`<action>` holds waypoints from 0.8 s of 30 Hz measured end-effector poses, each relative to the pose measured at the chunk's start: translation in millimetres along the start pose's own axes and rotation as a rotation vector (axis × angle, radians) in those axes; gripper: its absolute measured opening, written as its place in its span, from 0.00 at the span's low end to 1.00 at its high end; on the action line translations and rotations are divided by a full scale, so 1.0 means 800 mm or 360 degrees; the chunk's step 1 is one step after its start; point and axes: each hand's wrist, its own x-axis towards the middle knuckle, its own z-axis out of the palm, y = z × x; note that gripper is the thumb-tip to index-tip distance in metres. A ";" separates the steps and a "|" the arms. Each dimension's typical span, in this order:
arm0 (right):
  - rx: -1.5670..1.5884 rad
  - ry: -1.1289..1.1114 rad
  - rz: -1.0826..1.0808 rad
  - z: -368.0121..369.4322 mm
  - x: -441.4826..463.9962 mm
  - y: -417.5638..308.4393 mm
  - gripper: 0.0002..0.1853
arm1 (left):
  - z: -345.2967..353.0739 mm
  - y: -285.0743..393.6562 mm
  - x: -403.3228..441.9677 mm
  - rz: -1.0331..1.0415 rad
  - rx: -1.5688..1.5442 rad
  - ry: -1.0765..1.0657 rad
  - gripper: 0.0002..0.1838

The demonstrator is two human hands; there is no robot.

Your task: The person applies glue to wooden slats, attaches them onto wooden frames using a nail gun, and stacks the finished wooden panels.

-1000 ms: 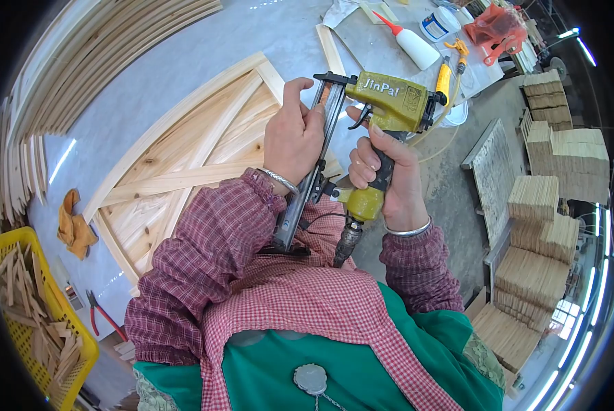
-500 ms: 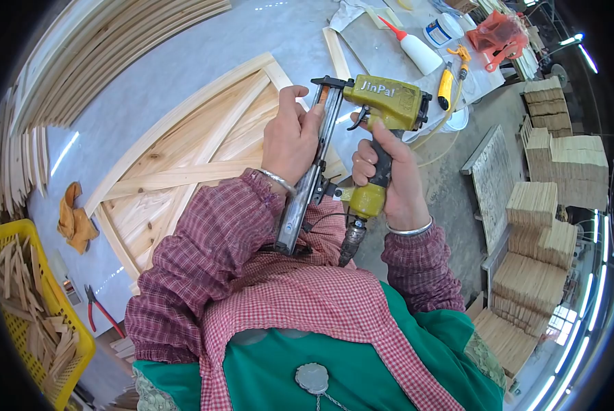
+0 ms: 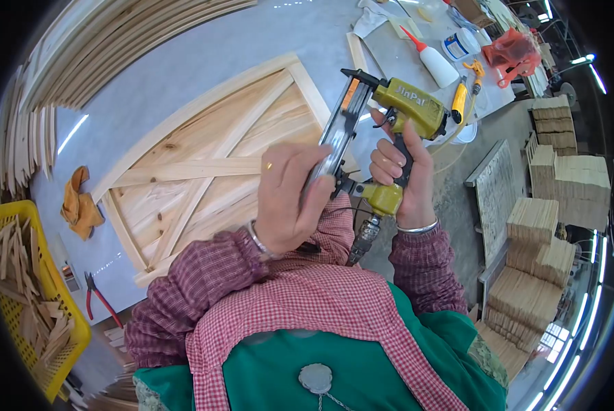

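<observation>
sitting lower along nail gun magazine (image 3: 342, 127) than before: left hand (image 3: 290, 195)

Grey table (image 3: 115, 140); on it, panel (image 3: 205, 168) (wooden), pliers (image 3: 101, 299)

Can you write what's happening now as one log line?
Right hand: grips green nail gun | Left hand: on its long rail | Wooden panel: on table

Olive-green JinPal nail gun (image 3: 416, 109), tilted; I see my right hand (image 3: 411, 168) gripping it, left hand (image 3: 290, 195) at its metal magazine (image 3: 342, 123).
</observation>
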 end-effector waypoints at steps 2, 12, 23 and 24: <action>-0.0032 -0.0062 0.0150 0.005 -0.002 0.001 0.25 | 0.004 -0.003 0.015 0.0012 -0.0006 0.0087 0.14; -0.0229 -0.0086 0.0051 0.019 0.003 -0.001 0.25 | 0.004 -0.011 0.027 0.0126 -0.0061 0.0201 0.10; -0.0188 -0.0059 -0.0086 0.015 0.006 -0.003 0.29 | 0.004 -0.019 0.012 0.0045 0.0006 0.0055 0.02; -0.0197 -0.0043 -0.0110 0.017 0.008 -0.004 0.28 | 0.005 -0.019 0.011 -0.0010 -0.0008 0.0065 0.02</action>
